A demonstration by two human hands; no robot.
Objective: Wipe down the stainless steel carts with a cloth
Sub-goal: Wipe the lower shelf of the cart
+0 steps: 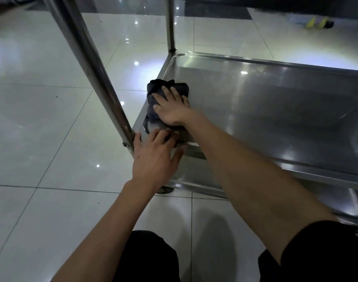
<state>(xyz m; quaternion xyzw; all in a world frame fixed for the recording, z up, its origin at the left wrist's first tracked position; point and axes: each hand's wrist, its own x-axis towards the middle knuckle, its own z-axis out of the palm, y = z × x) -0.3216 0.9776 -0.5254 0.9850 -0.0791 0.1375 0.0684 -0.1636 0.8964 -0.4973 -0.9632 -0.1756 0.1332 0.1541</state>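
A stainless steel cart's low shelf (265,110) fills the right half of the head view. A dark folded cloth (155,92) lies at the shelf's left end. My right hand (172,108) lies flat on the cloth with spread fingers, pressing it onto the steel. My left hand (155,157) rests on the shelf's near left corner, fingers over the rim beside the cloth's near end and the thumb by the upright post (88,62).
A second steel post (170,23) rises at the shelf's far left corner. A lower shelf edge (194,180) and a dark caster (163,190) show beneath. Glossy white floor tiles (41,129) surround the cart. A yellow object (316,23) lies far right. My dark-clothed knees are at the bottom.
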